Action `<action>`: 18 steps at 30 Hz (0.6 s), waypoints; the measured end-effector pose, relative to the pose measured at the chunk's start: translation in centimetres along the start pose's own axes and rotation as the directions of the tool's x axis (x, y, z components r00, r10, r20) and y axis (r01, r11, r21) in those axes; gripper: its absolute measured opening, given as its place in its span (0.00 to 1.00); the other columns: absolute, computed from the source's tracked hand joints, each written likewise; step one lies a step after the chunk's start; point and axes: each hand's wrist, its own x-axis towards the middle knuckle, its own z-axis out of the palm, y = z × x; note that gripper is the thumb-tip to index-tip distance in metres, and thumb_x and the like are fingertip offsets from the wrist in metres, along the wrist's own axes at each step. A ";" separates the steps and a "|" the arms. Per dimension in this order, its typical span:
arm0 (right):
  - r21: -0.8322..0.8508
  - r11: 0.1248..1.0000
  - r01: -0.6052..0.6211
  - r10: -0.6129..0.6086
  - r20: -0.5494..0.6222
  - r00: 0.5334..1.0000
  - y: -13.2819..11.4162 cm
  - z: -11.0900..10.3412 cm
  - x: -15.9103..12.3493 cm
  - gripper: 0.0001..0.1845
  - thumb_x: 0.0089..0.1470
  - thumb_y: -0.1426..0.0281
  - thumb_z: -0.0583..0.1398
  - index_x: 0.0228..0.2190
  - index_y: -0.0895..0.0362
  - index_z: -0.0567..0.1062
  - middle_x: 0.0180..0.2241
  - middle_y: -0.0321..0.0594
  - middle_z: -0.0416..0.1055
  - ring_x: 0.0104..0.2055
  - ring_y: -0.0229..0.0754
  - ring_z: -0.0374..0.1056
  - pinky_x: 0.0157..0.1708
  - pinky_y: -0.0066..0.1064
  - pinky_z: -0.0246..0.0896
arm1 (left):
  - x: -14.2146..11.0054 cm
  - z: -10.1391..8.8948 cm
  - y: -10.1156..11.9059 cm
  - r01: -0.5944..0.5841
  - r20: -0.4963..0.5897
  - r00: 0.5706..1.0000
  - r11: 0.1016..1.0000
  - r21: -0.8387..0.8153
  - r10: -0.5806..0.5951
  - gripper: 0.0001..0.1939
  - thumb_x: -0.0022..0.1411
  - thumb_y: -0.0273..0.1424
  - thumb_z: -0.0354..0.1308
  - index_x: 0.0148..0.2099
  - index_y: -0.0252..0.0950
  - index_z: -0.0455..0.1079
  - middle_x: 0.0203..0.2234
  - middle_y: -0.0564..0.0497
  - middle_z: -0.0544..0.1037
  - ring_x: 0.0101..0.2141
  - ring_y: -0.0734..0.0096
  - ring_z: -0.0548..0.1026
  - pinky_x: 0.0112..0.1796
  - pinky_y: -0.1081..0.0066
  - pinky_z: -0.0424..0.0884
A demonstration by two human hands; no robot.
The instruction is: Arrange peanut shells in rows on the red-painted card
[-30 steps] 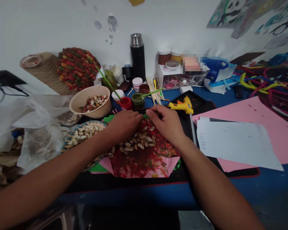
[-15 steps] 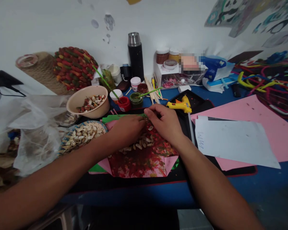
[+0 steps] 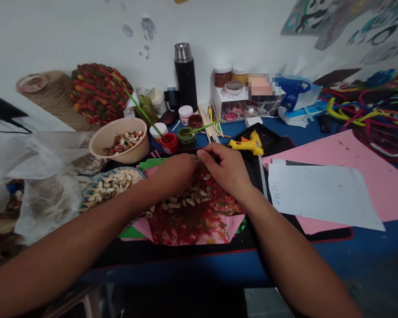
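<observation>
My left hand [image 3: 175, 173] and my right hand [image 3: 226, 170] meet fingertip to fingertip over the far edge of a paint-stained pink paper [image 3: 199, 221]. Both hands have curled, pinched fingers; a small green bit shows between them, too small to name. A heap of pistachio shells [image 3: 185, 198] lies on the paper just below the hands. At my left wrist stands a woven plate of shells [image 3: 111, 185]. Behind it sits a beige bowl [image 3: 119, 141] holding painted shells.
A red paint pot [image 3: 170, 142] and a green paint pot [image 3: 187, 138] with brushes stand behind the hands. A yellow glue gun [image 3: 248, 145] lies right of my right hand. White paper [image 3: 318, 194] on pink sheets covers the right. A black flask [image 3: 185, 75] and plastic bags [image 3: 43, 185] stand around.
Both hands stay together at the paper's far edge, shifted slightly left in the picture. The left hand briefly covered more of the shell heap, then drew back.
</observation>
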 end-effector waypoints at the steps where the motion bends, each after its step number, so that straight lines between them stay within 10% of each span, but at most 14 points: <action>1: -0.001 1.000 0.002 -0.002 0.004 1.000 0.0 0.0 0.0 0.15 0.69 0.57 0.62 0.35 0.53 0.81 0.30 0.37 0.79 0.32 0.43 0.71 0.34 0.34 0.60 | 0.0 -0.1 0.0 0.011 -0.010 1.000 1.000 0.014 -0.011 0.14 0.73 0.27 0.55 0.56 0.34 0.78 0.49 0.40 0.84 0.47 0.56 0.83 0.48 0.63 0.75; 18: -0.010 1.000 -0.015 0.015 0.024 1.000 -0.3 -0.2 0.1 0.14 0.69 0.58 0.61 0.35 0.52 0.81 0.32 0.38 0.80 0.33 0.44 0.72 0.36 0.34 0.61 | 0.3 -0.1 -0.4 -0.007 -0.119 0.993 0.997 0.073 0.016 0.13 0.75 0.29 0.54 0.52 0.31 0.77 0.43 0.39 0.84 0.44 0.53 0.82 0.45 0.58 0.76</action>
